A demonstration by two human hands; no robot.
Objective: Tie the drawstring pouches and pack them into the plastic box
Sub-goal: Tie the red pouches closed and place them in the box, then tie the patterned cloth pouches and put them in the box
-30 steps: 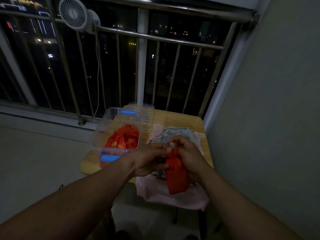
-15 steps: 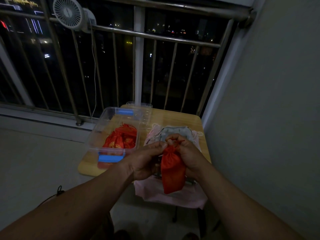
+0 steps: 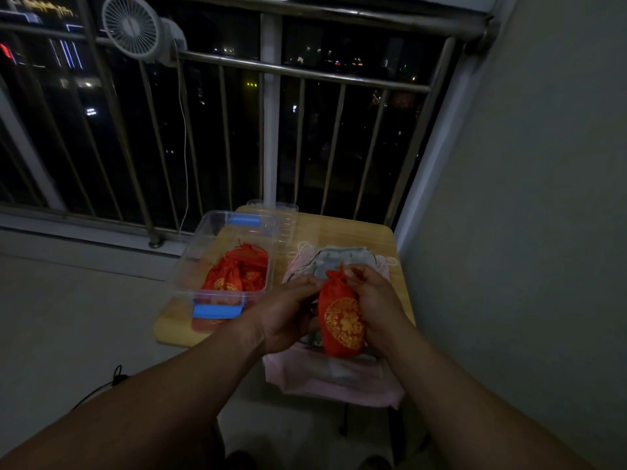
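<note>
The only marking that shows is a round gold emblem woven on the front of the red pouch (image 3: 341, 320), just right of the frame's centre; it is too small and dim to tell whether it holds characters. A similar gold motif shows on the red pouches (image 3: 234, 273) lying in the clear plastic box (image 3: 190, 266) at centre left, which has a blue latch (image 3: 217, 310) on its near end. The held pouch is satin-like, plump, upright, with its neck gathered into a small ruffle at the top. Both hands are close together, clamped on it: the left hand (image 3: 288, 313) comes in from the lower left with its fingertips curled against the neck, and the right hand (image 3: 376, 300) cradles the pouch's right side while its thumb and forefinger pinch by the ruffle. The cord itself is too thin to make out. The pouch hangs above pink cloth (image 3: 339, 381) and a grey patterned pouch (image 3: 342, 259) on the wooden table (image 3: 339, 228). A white fan (image 3: 132, 27) is clipped to the railing (image 3: 305, 71) at upper left.
</note>
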